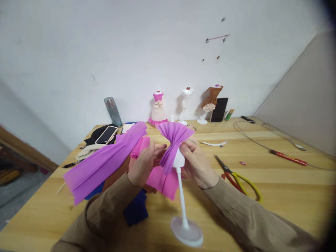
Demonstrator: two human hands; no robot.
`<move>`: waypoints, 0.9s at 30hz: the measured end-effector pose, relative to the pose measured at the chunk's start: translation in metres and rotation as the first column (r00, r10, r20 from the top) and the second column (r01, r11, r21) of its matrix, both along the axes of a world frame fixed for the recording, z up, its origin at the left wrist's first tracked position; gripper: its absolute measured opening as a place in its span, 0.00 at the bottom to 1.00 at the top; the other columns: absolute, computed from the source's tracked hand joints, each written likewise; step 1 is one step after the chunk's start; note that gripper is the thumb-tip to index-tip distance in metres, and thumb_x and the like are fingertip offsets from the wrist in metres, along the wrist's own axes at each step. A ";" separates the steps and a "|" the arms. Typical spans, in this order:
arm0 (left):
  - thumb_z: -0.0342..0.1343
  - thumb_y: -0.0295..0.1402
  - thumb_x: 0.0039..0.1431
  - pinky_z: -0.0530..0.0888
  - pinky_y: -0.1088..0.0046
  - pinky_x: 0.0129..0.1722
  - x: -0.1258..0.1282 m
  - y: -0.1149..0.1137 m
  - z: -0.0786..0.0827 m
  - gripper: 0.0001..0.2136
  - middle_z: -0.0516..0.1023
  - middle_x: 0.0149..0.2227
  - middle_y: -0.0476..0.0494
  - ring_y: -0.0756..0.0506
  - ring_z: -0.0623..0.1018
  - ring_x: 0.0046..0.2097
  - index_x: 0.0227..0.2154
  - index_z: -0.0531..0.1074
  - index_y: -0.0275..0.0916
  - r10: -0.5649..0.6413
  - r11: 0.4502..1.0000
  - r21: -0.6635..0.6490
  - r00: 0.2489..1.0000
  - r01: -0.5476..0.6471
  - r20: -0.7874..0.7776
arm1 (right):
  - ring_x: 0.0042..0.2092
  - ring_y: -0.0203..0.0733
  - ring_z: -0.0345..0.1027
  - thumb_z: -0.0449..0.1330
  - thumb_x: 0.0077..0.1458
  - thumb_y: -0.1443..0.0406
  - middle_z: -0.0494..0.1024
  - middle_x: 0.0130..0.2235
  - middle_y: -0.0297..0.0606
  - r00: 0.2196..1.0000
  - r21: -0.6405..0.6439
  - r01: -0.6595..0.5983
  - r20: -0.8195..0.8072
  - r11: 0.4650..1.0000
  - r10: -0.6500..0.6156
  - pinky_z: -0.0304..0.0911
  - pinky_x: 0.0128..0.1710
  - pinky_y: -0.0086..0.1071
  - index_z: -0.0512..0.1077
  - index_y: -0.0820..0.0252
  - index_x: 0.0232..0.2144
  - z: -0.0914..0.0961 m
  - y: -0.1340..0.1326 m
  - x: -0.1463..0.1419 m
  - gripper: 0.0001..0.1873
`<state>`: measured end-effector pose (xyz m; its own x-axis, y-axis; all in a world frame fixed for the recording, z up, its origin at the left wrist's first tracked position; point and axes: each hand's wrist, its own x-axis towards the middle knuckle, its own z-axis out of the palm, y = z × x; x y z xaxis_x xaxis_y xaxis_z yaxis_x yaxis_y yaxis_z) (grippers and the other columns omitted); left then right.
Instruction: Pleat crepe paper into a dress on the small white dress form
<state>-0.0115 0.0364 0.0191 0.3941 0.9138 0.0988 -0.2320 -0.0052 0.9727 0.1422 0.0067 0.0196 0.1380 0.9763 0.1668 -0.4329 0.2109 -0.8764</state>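
A small white mannequin on a stand (182, 199) tilts in front of me, its round base low in the view. Purple pleated crepe paper (175, 137) is gathered at its waist and fans out at the top. My right hand (198, 162) pinches the gathered paper against the mannequin from the right. On the other side, my left hand (147, 161) is beside the paper with fingers stretched toward it. Whether its fingertips touch the paper is unclear. A long purple crepe strip (105, 162) and pink crepe paper (166, 183) lie around and behind my left hand.
Scissors (232, 174) lie open to the right, near a red-handled tool with a cord (287, 157). Small dressed mannequins, one in pink (158, 108) and one in brown (214, 96), stand by the wall. A phone (106, 134) and a bottle (113, 112) are at left.
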 end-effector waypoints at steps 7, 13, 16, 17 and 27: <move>0.56 0.59 0.55 0.76 0.67 0.38 -0.010 0.011 0.017 0.28 0.83 0.33 0.34 0.42 0.80 0.36 0.25 0.80 0.33 -0.019 0.976 -0.218 1.000 0.024 0.025 | 0.23 0.36 0.67 0.72 0.40 0.45 0.75 0.23 0.33 0.995 -0.092 -0.076 -0.063 0.993 0.070 0.68 0.27 0.32 0.72 0.58 0.24 -0.013 0.009 0.006 0.25; 0.57 0.60 0.53 0.76 0.71 0.35 -0.022 0.019 0.028 0.29 0.82 0.29 0.37 0.45 0.80 0.33 0.24 0.78 0.33 0.077 0.981 -0.174 0.996 -0.085 -0.054 | 0.30 0.41 0.75 0.72 0.43 0.48 0.81 0.30 0.36 0.993 -0.107 -0.027 -0.115 0.994 0.015 0.73 0.32 0.37 0.76 0.57 0.29 -0.020 0.014 0.007 0.21; 0.61 0.55 0.52 0.76 0.73 0.32 -0.026 0.021 0.029 0.24 0.80 0.27 0.40 0.47 0.79 0.31 0.22 0.77 0.35 0.070 0.986 -0.145 0.995 -0.079 -0.065 | 0.29 0.42 0.74 0.71 0.44 0.47 0.81 0.29 0.37 0.999 -0.080 0.014 -0.032 0.997 -0.016 0.72 0.31 0.38 0.75 0.58 0.29 -0.019 0.014 0.010 0.21; 0.62 0.52 0.52 0.76 0.74 0.31 -0.026 0.021 0.030 0.22 0.80 0.26 0.40 0.47 0.79 0.30 0.22 0.77 0.35 0.056 0.989 -0.130 0.995 -0.066 -0.080 | 0.28 0.41 0.73 0.71 0.44 0.48 0.80 0.28 0.36 0.999 -0.069 0.037 -0.001 0.997 -0.037 0.71 0.31 0.37 0.75 0.57 0.28 -0.018 0.013 0.011 0.21; 0.57 0.34 0.58 0.68 0.57 0.60 -0.006 -0.003 0.021 0.11 0.81 0.50 0.35 0.37 0.76 0.56 0.41 0.77 0.37 0.268 0.902 0.402 0.933 -0.156 -0.239 | 0.26 0.35 0.68 0.76 0.37 0.55 0.77 0.28 0.31 0.973 -0.010 0.227 0.054 0.974 -0.226 0.66 0.28 0.31 0.78 0.57 0.29 -0.012 0.010 0.005 0.18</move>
